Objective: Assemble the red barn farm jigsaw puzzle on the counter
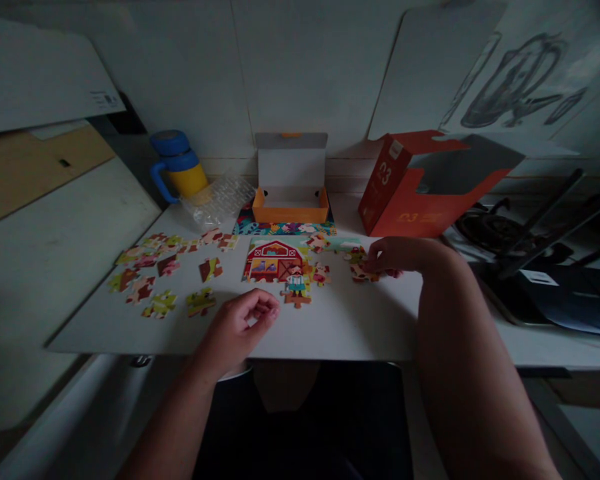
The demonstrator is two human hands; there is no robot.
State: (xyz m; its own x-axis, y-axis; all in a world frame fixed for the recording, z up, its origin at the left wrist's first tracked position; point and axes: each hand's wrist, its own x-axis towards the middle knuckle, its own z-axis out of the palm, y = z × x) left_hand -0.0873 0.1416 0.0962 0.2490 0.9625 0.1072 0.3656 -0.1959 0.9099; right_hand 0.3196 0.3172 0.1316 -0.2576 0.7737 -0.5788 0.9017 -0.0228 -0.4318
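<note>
Right of centre, the right hand (386,255) hides part of the puzzle pieces (359,272) beneath its fingers; whether it grips one cannot be told. Near the middle, the left hand (247,317) is loosely curled, with nothing visible in it. The partly joined barn puzzle (270,263) lies at centre on the tabletop (330,333). At upper left, crumpled clear wrap (223,200) partly covers a blue-and-yellow jug (173,163). An open orange box (290,214) blocks some of a patterned sheet (290,229); a red box (420,217) stands upper right. Dark items (570,300) at the right edge are cut off.
</note>
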